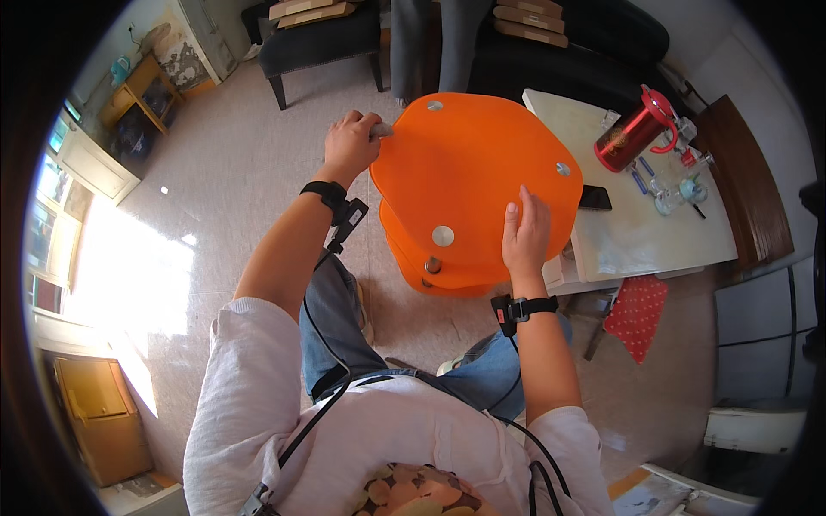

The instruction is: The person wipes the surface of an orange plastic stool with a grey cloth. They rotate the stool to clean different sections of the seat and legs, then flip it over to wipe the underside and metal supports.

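An orange tiered table [477, 161] with rounded corners and round metal discs on its top stands in front of me. At its left edge, my left hand [352, 138] grips a small grey cloth [381, 130], only part of which shows. My right hand [528, 233] rests on the right front part of the orange top, its fingers extended and nothing seen in it. Below the top, a lower orange shelf [413, 274] and short metal posts [433, 265] show near the front.
Close on the right, a white table [652, 238] bears a red vacuum jug [635, 129], a black phone [595, 198] and glassware. A person's legs [435, 48] are beyond the orange table, between a black bench [322, 42] and a black sofa. A stool with red cloth [637, 316] is at right.
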Tool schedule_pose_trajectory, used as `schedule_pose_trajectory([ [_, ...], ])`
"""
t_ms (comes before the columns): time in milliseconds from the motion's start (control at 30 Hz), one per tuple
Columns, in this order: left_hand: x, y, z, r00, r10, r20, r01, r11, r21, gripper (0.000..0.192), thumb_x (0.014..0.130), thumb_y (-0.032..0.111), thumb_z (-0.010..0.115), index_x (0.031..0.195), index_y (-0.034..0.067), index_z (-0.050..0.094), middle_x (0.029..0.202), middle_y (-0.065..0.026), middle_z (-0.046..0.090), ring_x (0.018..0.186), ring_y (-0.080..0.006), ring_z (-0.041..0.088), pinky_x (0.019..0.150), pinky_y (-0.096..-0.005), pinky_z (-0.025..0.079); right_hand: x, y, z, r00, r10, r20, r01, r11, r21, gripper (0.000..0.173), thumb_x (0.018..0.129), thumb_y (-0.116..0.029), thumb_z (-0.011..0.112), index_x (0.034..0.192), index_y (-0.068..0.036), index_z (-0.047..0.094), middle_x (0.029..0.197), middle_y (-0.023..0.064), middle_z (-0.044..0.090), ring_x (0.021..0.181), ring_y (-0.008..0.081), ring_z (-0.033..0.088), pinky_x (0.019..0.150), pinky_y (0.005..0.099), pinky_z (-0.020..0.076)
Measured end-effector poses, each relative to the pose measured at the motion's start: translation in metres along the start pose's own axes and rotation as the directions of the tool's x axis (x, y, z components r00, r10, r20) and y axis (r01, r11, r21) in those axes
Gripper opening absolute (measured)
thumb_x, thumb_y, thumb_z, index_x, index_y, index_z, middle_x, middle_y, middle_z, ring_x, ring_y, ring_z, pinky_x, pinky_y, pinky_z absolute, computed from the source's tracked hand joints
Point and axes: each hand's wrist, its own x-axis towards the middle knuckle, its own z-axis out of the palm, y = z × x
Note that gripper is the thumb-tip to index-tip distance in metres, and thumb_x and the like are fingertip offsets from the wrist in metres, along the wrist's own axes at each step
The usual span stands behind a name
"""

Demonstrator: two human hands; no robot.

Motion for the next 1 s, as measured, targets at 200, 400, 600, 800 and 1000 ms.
schedule_pose_trajectory([
  [200,-0.019,0.09,0.02,0.873,0.488,-0.002,-0.472,0.843,-0.258,0.04,0.082,0.005,0.07,0.121,0.015,0.07,0.127,-0.0125,0.064,0.115,-0.0346,0.063,0.098,-0.0443,0.052,0.0,-0.002,-0.001,0.996,-0.035,-0.076,0.038,0.998,0.045,0.043,0.107,-0.026,0.048,0.138,0.004,0.052,0.129,0.0236,0.059,0.119,0.041,0.053,0.106,0.0507,0.0425],
  [400,-0.019,0.13,0.048,0.666,0.725,0.176,-0.701,0.689,-0.186,0.037,0.087,0.007,0.068,0.122,0.021,0.071,0.128,-0.0092,0.065,0.12,-0.0305,0.063,0.101,-0.0431,0.052,0.001,0.0,-0.004,0.996,-0.044,-0.077,0.049,0.996,0.072,0.043,0.106,-0.025,0.049,0.137,0.005,0.053,0.128,0.0232,0.059,0.117,0.0412,0.055,0.103,0.0502,0.0434],
  [600,0.082,0.064,0.029,0.872,-0.02,0.489,-0.209,0.889,0.408,0.039,0.093,0.009,0.063,0.129,0.022,0.067,0.136,-0.0091,0.059,0.124,-0.0296,0.061,0.1,-0.0392,0.053,0.001,-0.003,-0.007,0.99,-0.088,-0.113,0.094,0.994,0.053,0.042,0.109,-0.027,0.045,0.137,0.004,0.054,0.13,0.0218,0.061,0.121,0.0388,0.055,0.105,0.0476,0.0432],
  [800,0.077,0.122,0.057,0.797,0.468,0.382,-0.492,0.869,-0.039,0.047,0.093,0.01,0.062,0.137,0.026,0.062,0.141,-0.0083,0.057,0.129,-0.0315,0.057,0.106,-0.0423,0.049,0.0,-0.005,-0.01,0.994,-0.082,-0.076,0.089,0.992,0.087,0.03,0.102,-0.018,0.053,0.122,0.002,0.06,0.115,0.0215,0.062,0.113,0.0411,0.055,0.099,0.0512,0.0442],
  [1000,0.074,0.206,0.1,0.513,0.66,0.549,-0.762,0.645,-0.064,0.058,0.094,0.011,0.062,0.148,0.031,0.051,0.159,-0.0077,0.042,0.145,-0.0296,0.042,0.117,-0.0451,0.04,0.0,-0.005,-0.008,0.991,-0.125,-0.053,0.127,0.991,0.04,0.019,0.093,-0.007,0.058,0.11,-0.002,0.066,0.11,0.0187,0.064,0.109,0.0386,0.057,0.097,0.0477,0.0452],
])
